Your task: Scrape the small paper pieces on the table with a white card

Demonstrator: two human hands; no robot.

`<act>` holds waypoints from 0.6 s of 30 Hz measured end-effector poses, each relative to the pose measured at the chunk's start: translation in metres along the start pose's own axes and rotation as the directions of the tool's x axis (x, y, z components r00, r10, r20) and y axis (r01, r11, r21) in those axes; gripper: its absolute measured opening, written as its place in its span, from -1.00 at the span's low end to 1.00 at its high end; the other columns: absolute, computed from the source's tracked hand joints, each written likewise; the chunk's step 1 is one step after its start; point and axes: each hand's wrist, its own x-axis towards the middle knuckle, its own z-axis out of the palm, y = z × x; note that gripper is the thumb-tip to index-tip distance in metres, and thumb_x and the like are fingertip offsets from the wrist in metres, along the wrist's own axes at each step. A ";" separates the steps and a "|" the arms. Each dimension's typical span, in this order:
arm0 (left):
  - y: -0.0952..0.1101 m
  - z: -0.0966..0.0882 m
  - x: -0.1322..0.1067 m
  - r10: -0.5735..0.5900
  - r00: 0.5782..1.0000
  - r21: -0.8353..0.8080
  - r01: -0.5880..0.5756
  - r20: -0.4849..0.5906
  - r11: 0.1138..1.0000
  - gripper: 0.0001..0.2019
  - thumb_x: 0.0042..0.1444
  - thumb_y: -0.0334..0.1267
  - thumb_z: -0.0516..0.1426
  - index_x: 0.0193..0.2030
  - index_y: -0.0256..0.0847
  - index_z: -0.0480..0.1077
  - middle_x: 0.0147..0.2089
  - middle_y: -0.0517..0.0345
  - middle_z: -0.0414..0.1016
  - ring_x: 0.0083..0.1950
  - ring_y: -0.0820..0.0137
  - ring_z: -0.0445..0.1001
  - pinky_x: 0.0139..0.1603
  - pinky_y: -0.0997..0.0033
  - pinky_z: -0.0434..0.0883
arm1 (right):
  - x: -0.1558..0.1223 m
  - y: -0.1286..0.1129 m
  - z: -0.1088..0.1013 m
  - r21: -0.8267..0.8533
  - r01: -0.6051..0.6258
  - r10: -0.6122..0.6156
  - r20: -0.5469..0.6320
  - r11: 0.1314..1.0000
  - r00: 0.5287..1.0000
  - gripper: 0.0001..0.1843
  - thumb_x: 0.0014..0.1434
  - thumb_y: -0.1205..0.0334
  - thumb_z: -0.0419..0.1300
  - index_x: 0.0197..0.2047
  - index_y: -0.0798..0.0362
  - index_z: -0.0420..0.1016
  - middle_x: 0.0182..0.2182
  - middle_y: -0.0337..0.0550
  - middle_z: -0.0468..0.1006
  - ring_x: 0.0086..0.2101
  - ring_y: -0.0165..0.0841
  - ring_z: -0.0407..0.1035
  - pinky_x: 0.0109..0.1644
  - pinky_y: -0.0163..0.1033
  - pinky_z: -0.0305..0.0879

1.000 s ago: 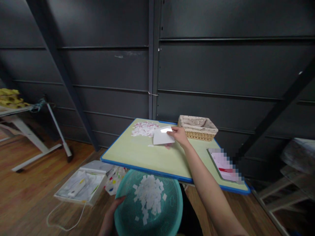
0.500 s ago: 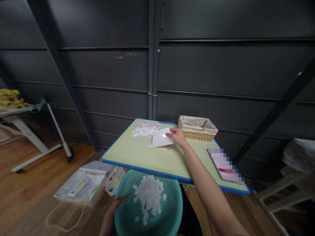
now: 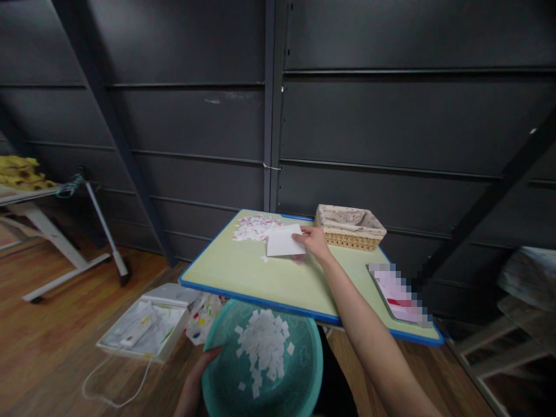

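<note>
My right hand (image 3: 313, 242) reaches over the light green table (image 3: 243, 272) and pinches a white card (image 3: 283, 241), held low beside a heap of small white and pink paper scraps (image 3: 254, 227) at the table's far edge. My left hand (image 3: 196, 382) grips the rim of a teal plastic basin (image 3: 299, 353) held below the table's near blue edge. A pile of white paper scraps (image 3: 263, 347) lies inside the basin.
A woven basket (image 3: 350, 227) with cloth lining stands at the table's far right. A blurred-out booklet (image 3: 397, 292) lies near the right edge. On the wooden floor at left sits a white open box (image 3: 145, 324) with a cord. A white-legged stand (image 3: 65, 231) is further left.
My right hand has lowered and tilted the white card slightly left, closer to the scrap heap on the table. The basin and my left hand have stayed put.
</note>
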 end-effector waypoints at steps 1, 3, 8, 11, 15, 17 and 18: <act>0.000 -0.001 0.001 -0.001 1.000 0.009 0.001 0.000 1.000 -0.19 -0.12 -0.35 0.28 0.31 -0.44 0.13 -0.49 0.06 0.67 -0.35 0.02 0.64 -0.23 0.07 0.57 | -0.001 0.000 0.002 0.000 0.000 0.000 0.007 1.000 1.000 -0.58 -0.11 0.18 0.22 -0.18 0.23 0.61 -0.40 -0.03 0.63 -0.51 -0.31 0.45 -0.52 -0.32 0.31; -0.001 -0.002 0.002 -0.004 1.000 0.019 0.004 0.018 1.000 -0.22 -0.10 -0.33 0.27 0.29 -0.44 0.16 -0.51 0.06 0.66 -0.35 0.02 0.64 -0.24 0.07 0.57 | -0.002 0.001 0.005 -0.005 -0.008 0.008 0.028 1.000 1.000 -0.57 -0.08 0.17 0.21 -0.14 0.22 0.60 -0.41 -0.05 0.63 -0.53 -0.32 0.44 -0.56 -0.33 0.30; -0.001 -0.006 0.004 0.006 0.998 0.032 -0.008 0.060 0.999 -0.24 -0.04 -0.29 0.25 0.30 -0.50 0.11 -0.49 0.01 0.67 -0.30 0.04 0.64 -0.21 0.12 0.55 | -0.003 0.002 0.008 -0.005 -0.036 0.036 0.062 0.999 0.997 -0.60 -0.07 0.20 0.21 -0.16 0.20 0.61 -0.45 -0.09 0.62 -0.59 -0.34 0.42 -0.63 -0.35 0.28; -0.002 -0.007 0.007 0.005 0.998 0.039 -0.007 0.060 0.999 -0.24 -0.06 -0.31 0.25 0.29 -0.49 0.12 -0.51 0.05 0.66 -0.40 0.07 0.63 -0.27 0.12 0.56 | -0.003 0.001 0.006 0.032 -0.043 0.041 0.058 0.999 0.997 -0.62 -0.09 0.23 0.22 -0.19 0.20 0.62 -0.46 -0.09 0.62 -0.57 -0.32 0.44 -0.60 -0.32 0.33; -0.002 -0.005 0.006 0.000 0.998 0.027 -0.002 0.059 1.000 -0.25 -0.07 -0.33 0.26 0.28 -0.45 0.14 -0.54 0.12 0.65 -0.46 0.11 0.62 -0.33 0.14 0.56 | -0.003 -0.001 0.005 0.041 -0.045 0.043 0.049 0.998 0.998 -0.64 -0.10 0.24 0.22 -0.21 0.20 0.62 -0.47 -0.09 0.62 -0.57 -0.31 0.45 -0.59 -0.31 0.34; -0.001 -0.004 0.003 0.010 0.999 0.041 -0.012 0.048 0.999 -0.28 -0.06 -0.34 0.25 0.27 -0.48 0.15 -0.53 0.11 0.65 -0.48 0.13 0.61 -0.35 0.16 0.56 | -0.005 -0.003 0.005 0.033 -0.052 0.050 0.059 0.998 0.997 -0.64 -0.10 0.25 0.21 -0.21 0.20 0.61 -0.48 -0.10 0.61 -0.58 -0.31 0.44 -0.62 -0.31 0.33; 0.000 -0.003 0.002 0.020 0.999 0.048 -0.022 0.044 0.999 -0.30 -0.05 -0.35 0.24 0.26 -0.49 0.17 -0.54 0.10 0.65 -0.50 0.13 0.60 -0.36 0.16 0.56 | -0.006 -0.005 0.005 0.033 -0.060 0.058 0.068 0.998 0.996 -0.64 -0.10 0.25 0.21 -0.21 0.21 0.61 -0.48 -0.10 0.61 -0.59 -0.30 0.43 -0.64 -0.30 0.33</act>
